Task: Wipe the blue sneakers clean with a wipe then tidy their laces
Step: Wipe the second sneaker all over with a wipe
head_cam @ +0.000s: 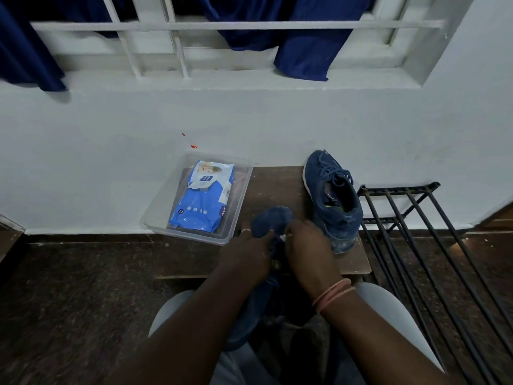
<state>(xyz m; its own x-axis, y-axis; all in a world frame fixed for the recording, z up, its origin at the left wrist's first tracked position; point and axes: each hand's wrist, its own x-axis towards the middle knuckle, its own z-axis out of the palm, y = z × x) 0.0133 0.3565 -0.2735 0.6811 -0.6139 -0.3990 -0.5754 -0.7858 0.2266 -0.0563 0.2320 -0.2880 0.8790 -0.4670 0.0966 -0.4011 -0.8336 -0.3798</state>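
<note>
One blue sneaker stands on the brown low table by the wall, toe pointing away, laces loose. The second blue sneaker rests between my hands over my lap, toe up and away from me; my arms hide most of it. My left hand grips its left side. My right hand is closed at its upper part, with a small white bit showing at the fingertips; whether that is the wipe or a lace end I cannot tell.
A clear plastic tray holding a blue wipes pack overhangs the table's left end. A black metal rack stands at the right. Dark speckled floor lies to the left, the white wall and barred window with blue curtains behind.
</note>
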